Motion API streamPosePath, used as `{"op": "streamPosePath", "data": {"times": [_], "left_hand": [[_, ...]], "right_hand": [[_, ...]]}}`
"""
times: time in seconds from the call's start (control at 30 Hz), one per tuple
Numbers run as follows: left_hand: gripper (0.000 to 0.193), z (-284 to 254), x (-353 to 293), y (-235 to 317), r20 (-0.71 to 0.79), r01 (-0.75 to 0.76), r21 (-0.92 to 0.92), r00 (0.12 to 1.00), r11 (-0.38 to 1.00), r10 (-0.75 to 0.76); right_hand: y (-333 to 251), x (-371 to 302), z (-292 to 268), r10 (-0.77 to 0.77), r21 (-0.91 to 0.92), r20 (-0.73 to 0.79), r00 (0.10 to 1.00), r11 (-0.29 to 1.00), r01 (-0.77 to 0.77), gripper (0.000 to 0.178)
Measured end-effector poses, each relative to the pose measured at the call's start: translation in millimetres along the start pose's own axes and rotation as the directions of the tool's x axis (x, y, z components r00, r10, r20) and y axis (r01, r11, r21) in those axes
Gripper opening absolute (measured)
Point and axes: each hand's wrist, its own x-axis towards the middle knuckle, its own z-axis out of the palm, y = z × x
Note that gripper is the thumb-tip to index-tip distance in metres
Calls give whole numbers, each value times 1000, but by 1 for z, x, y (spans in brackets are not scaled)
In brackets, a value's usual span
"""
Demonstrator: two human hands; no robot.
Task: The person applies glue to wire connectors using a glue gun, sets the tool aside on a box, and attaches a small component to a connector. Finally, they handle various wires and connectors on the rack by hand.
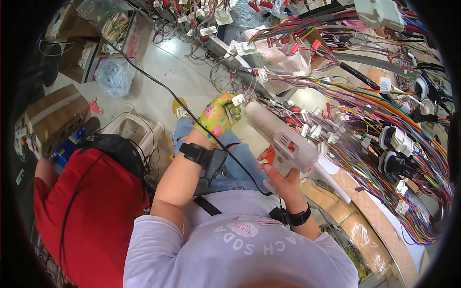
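My left hand [217, 118], in a yellow-green patterned glove, is closed with its fingers curled round a small white connector [238, 99] that has thin wires on it. My right hand [284, 183] is bare and grips the handle of a white glue gun [282, 139], with fingers at its orange trigger [270, 155]. The gun's nozzle end, wrapped in whitish material, points up and left, close beside the connector; I cannot tell whether they touch. From the gun's rear sticks out a long white glue stick [333, 183].
Bundles of coloured wires [365, 103] with connectors hang along a board at the right. A black cable [161, 85] crosses above my left wrist. A person in a red shirt [93, 216] is close on my left. Cardboard boxes [55, 120] and a cream plastic stool [137, 126] stand beyond.
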Motion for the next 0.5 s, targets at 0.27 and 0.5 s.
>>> {"op": "streamPosePath", "data": {"times": [0.27,0.5], "left_hand": [[24,-3,-2,-5,-139,-121,280,976,952,165],[29,-1,-2,-5,-135,-134,259,975,956,174]], "right_hand": [[0,0,0,-3,-24,21,1000,1000,3,46],[1,0,0,-9,-4,13,1000,1000,9,45]]}}
